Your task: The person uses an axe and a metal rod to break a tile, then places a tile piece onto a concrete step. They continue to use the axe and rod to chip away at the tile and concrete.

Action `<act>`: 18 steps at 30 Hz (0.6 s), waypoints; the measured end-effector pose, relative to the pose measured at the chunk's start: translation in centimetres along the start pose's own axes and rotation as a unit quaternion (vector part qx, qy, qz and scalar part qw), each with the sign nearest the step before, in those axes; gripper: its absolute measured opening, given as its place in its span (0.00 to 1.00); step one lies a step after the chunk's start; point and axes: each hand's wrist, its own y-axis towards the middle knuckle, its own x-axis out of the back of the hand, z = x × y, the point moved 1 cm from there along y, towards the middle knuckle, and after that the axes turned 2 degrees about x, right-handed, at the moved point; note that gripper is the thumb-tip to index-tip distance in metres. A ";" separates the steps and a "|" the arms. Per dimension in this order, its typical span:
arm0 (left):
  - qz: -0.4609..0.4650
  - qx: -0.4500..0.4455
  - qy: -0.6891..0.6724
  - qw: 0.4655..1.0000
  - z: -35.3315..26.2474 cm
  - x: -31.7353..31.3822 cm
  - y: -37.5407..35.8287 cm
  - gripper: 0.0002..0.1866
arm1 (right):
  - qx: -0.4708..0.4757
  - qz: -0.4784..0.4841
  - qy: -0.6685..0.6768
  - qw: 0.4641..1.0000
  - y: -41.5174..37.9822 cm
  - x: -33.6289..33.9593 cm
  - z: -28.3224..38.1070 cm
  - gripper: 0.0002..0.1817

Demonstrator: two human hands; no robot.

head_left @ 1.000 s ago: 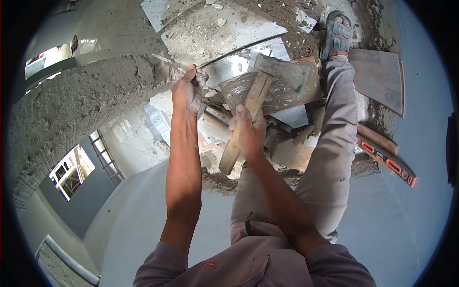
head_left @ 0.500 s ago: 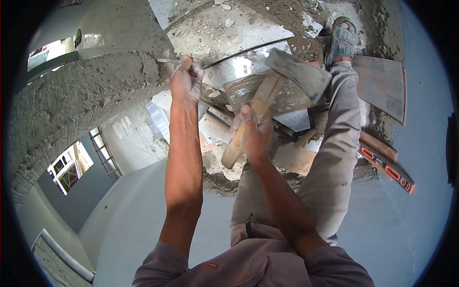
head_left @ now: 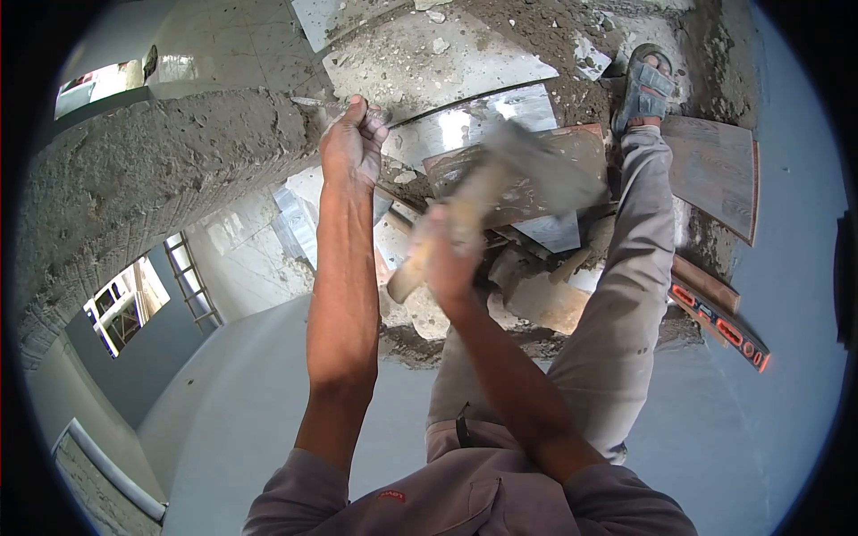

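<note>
My left hand [head_left: 353, 147] is closed around a thin metal chisel [head_left: 315, 103]. The chisel's tip points left, at the end of a rough cement-plastered wall edge [head_left: 188, 147]; whether it touches cannot be made out. Lower and to the right, my right hand [head_left: 450, 263] grips the wooden handle of a hammer [head_left: 475, 198]. Its heavy head [head_left: 547, 170] is smeared by motion and hangs over the broken tiles, apart from the chisel.
Broken tiles [head_left: 438, 67] and loose rubble [head_left: 536, 31] cover the floor ahead. My sandalled foot [head_left: 645, 89] stands at the right, beside a leaning wood-patterned tile [head_left: 710, 165]. A spirit level [head_left: 722, 329] lies by the blue wall [head_left: 795, 259].
My right hand and the hammer have shifted left, and the hammer is now blurred. My left hand stays on the chisel in nearly the same place. The view has shifted slightly.
</note>
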 end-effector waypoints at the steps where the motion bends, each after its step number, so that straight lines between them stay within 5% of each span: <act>1: -0.001 0.000 0.000 1.000 0.0 0.9 0.8 0.07 | -0.065 0.079 -0.171 0.980 0.6 -0.6 -1.4 0.17; 2: 0.007 0.001 -0.049 0.999 -0.2 2.5 2.7 0.06 | -0.124 0.154 -0.333 0.922 1.1 -0.8 -2.4 0.18; 3: 0.014 0.005 -0.095 0.995 -0.6 3.5 3.8 0.06 | -0.123 0.151 -0.331 0.923 0.7 -0.6 -2.9 0.18; 5: -0.015 0.002 -0.042 0.999 -1.6 3.5 3.2 0.06 | 0.079 0.176 -0.371 0.908 0.0 -1.1 -2.7 0.21; 6: -0.009 0.007 0.016 1.000 -1.6 4.0 2.6 0.06 | 0.078 0.176 -0.372 0.908 -0.2 -1.1 -2.8 0.21; 8: 0.058 0.013 0.015 0.998 0.4 4.5 2.1 0.07 | 0.094 0.031 -0.188 0.977 -1.6 -1.4 -0.4 0.14; 9: -0.010 -0.008 0.060 0.998 0.9 2.3 -0.7 0.07 | 0.084 0.011 -0.206 0.975 -1.3 0.2 -1.2 0.14; 12: -0.008 0.042 -0.001 0.999 4.8 1.1 -2.9 0.09 | 0.102 -0.013 -0.276 0.956 3.3 2.9 0.9 0.16; 14: 0.046 0.048 0.051 0.996 7.4 2.0 -4.8 0.10 | 0.074 0.003 -0.405 0.911 7.6 5.9 1.6 0.19; 16: 0.090 -0.011 0.131 0.987 9.2 3.5 -7.3 0.11 | 0.233 0.026 -0.631 0.739 10.4 4.7 5.3 0.22; 18: 0.079 -0.015 0.178 0.981 10.8 5.5 -9.6 0.11 | 0.248 0.034 -0.682 0.687 14.0 4.2 7.7 0.25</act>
